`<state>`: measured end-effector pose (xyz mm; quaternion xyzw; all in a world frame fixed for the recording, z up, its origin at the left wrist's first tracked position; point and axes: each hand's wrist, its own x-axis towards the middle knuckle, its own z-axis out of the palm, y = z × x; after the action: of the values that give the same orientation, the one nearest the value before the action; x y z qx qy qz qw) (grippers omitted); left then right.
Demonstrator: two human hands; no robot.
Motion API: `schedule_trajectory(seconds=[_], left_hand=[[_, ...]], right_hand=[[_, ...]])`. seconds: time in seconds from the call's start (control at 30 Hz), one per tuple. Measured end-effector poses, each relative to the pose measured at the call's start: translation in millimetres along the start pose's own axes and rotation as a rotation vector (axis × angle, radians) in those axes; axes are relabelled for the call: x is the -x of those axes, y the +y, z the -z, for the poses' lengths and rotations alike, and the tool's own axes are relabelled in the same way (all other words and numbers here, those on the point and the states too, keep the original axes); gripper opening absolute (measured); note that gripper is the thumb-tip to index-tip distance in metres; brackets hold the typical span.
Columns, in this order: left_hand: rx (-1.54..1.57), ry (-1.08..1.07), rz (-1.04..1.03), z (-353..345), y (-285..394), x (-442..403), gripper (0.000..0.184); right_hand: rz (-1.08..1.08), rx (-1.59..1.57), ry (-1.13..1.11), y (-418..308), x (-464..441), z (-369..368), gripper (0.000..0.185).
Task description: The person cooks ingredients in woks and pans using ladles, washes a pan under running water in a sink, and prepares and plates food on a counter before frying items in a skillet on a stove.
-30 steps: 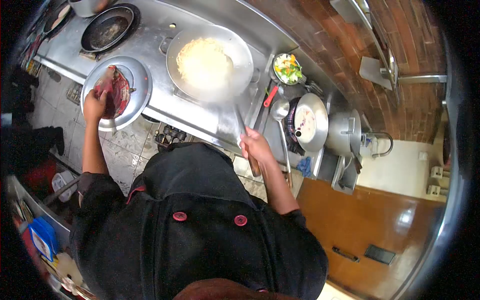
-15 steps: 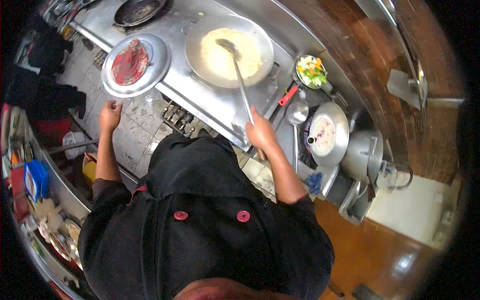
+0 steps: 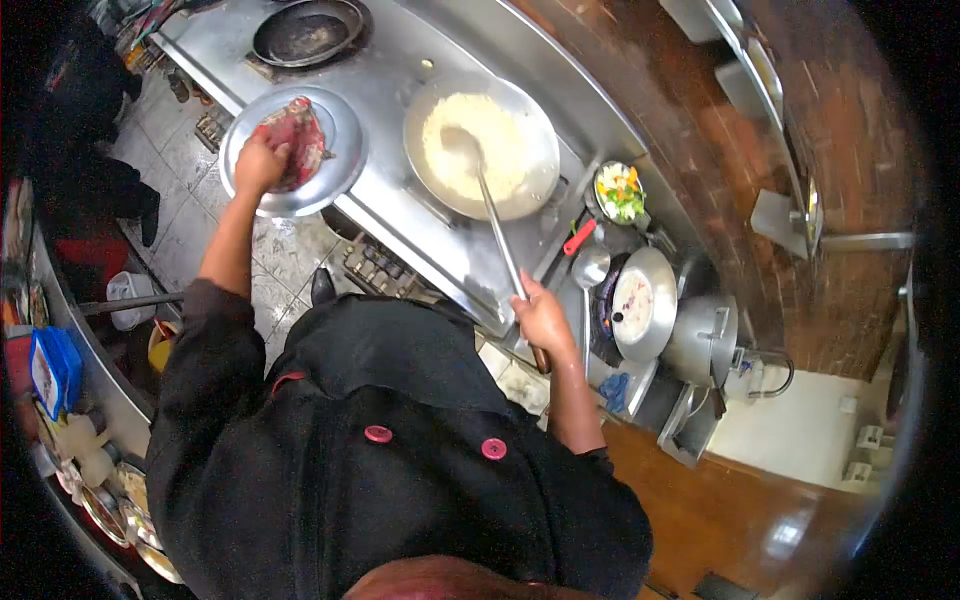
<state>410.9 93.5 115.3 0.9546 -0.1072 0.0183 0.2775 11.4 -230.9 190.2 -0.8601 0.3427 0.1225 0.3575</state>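
Right hand (image 3: 543, 318): fingers closed round the brown grip of a long-handled grey metal ladle (image 3: 500, 232); the hand sits at the far end of the shaft, which presumably keeps it clear of heat; ladle's bowl resting in the pale, loose food (image 3: 488, 112) inside a wide, round, silver-grey metal wok (image 3: 543, 165); wok set on the stainless-steel bench (image 3: 385, 110), directly in reach.

Left hand (image 3: 260, 165): fingers bent, at the near left side of a crumpled red cloth (image 3: 305, 140); whether they grip it or merely rest there, cannot tell; cloth spread over the middle of a round silver metal lid (image 3: 347, 165), probably as a guard against hot metal; lid lying across the front edge of the bench, part of it out over the floor; support beneath hidden.

To the right of the wok, within easy reach: 1 bowlful of orange, white and green chopped vegetables (image 3: 622, 192); 1 spare steel ladle (image 3: 591, 264), bowl uppermost; 1 shallow silver pan (image 3: 664, 308), whitish contents, tilted in view; beyond the lid, 1 round black frying pan (image 3: 310, 32).
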Motion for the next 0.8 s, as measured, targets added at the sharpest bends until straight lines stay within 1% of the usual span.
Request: schedule_trajectory(seconds=[0.03,0.07,0.13,0.17,0.23,0.27,0.3,0.33,0.37,0.4,0.47,0.53,0.6,0.63,0.67,0.7,0.73,0.8], left_hand=[[-0.062,-0.002,0.032,3,9,-8,0.04],[-0.067,-0.05,0.075,-14,-3,-23,0.04],[-0.306,-0.081,-0.078,-29,-6,-40,0.039],[-0.297,-0.076,-0.077,-30,-5,-44,0.039],[-0.29,-0.102,-0.052,-24,7,-41,0.04],[-0.292,-0.115,-0.065,-26,6,-45,0.04],[-0.268,-0.169,-0.065,-27,4,-49,0.039],[-0.246,-0.222,-0.07,-28,3,-53,0.038],[-0.25,-0.24,-0.095,-29,1,-56,0.038],[-0.212,-0.24,-0.076,-29,-2,-57,0.036],[-0.132,-0.251,-0.058,-29,2,-57,0.032],[-0.113,-0.175,-0.075,-10,15,-45,0.03],[-0.103,-0.071,-0.191,7,21,-30,0.03],[-0.105,-0.082,-0.222,13,25,-25,0.03],[-0.055,-0.028,-0.251,20,29,-20,0.03],[-0.007,0.028,-0.275,26,32,-17,0.03],[-0.009,0.029,-0.288,32,40,-16,0.03],[0.018,0.024,-0.338,46,62,-11,0.03]], right_hand=[[-0.029,-0.032,0.046,-10,-5,-11,0.049],[-0.013,-0.023,0.048,-19,-4,-20,0.049],[-0.013,0.145,0.238,-44,-5,-31,0.053],[-0.009,0.152,0.245,-58,-7,-38,0.053],[-0.287,0.093,0.283,-80,-4,-55,0.05],[-0.304,0.087,0.284,-76,-2,-60,0.05],[-0.171,0.035,0.298,-64,-1,-64,0.049],[-0.039,-0.021,0.318,-69,4,-64,0.049],[-0.031,0.028,0.338,-73,15,-58,0.048],[-0.11,0.074,0.319,-86,23,-53,0.048],[-0.321,0.146,0.324,-89,21,-62,0.05],[-0.422,0.176,0.316,-81,9,-72,0.053],[-0.185,0.242,0.452,-46,-1,-83,0.056],[-0.225,0.251,0.433,-58,6,-72,0.057],[-0.238,0.237,0.444,-57,10,-71,0.057],[-0.216,0.207,0.516,-56,14,-73,0.055],[-0.191,0.178,0.588,-54,17,-74,0.054],[-0.216,0.117,0.621,-55,13,-74,0.05]])
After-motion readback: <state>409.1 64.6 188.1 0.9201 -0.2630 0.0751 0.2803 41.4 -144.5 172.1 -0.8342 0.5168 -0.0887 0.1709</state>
